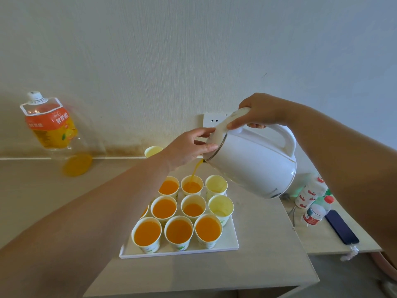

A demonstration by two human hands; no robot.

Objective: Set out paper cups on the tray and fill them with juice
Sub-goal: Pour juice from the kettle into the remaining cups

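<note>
"Pouring from what, exactly?"

"From a white kettle (253,162), which was tipped well over above the tray (233,240). The right hand (263,112) was wrapped round the top of its handle, with the thumb laid forward towards the hinge."

"And the other hand?"

"The left hand (189,148) reached in from the left. Its fingers were stretched out and pressed on the lid (222,130); it gripped nothing."

"Where did the juice go?"

"A thin orange stream of juice (196,172) fell from the spout into the back middle cup (191,187), which was partly full."

"How were the paper cups laid out?"

"The paper cups (179,232) stood upright in rows on the tray, close together. All three in the front row were filled, and so were the left and middle ones in the row behind. The back left one was filled too. The two at the right end of the back and middle rows, the unfilled pair (220,206), showed only pale insides. A further cup was mostly hidden behind the left forearm at the tray's left side."

"Was anything off the tray?"

"A lone cup (153,150) stood on the table (268,254) behind the left hand, near the wall. A blurred juice bottle (53,130) stood far left with a little orange left at its base. A wall socket (211,120) showed behind the kettle. On a lower surface to the right were small bottles (309,195) and a dark phone (341,226)."
</note>
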